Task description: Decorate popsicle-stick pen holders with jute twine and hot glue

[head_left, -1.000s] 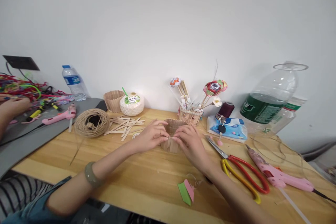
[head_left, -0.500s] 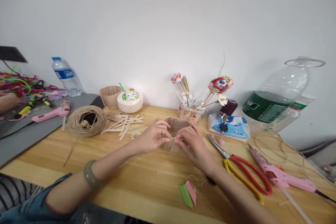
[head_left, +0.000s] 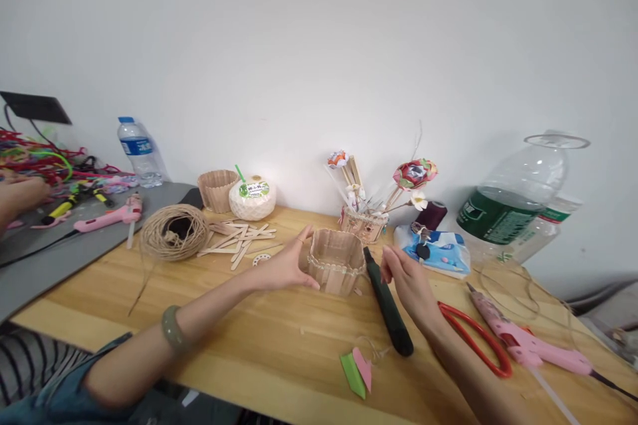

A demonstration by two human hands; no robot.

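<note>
A smooth, thick, muted-green bangle [head_left: 172, 328] circles the left forearm. Elbow-ward of the bangle, a loose dark teal sleeve [head_left: 64, 382] ends; hand-ward of it, a thin ring [head_left: 300, 240] sits on the left hand [head_left: 284, 267].

So both my hands were pinching the front rim of the wooden basket [head_left: 339, 279] a moment ago. Now my left hand [head_left: 289, 265] has spread open at its left side, and my right hand [head_left: 406, 275] has come off to the right, fingers curled. That uncovered the dark tool [head_left: 387, 309], while my forearm now hides the scissors' [head_left: 481, 340] blades.
</note>
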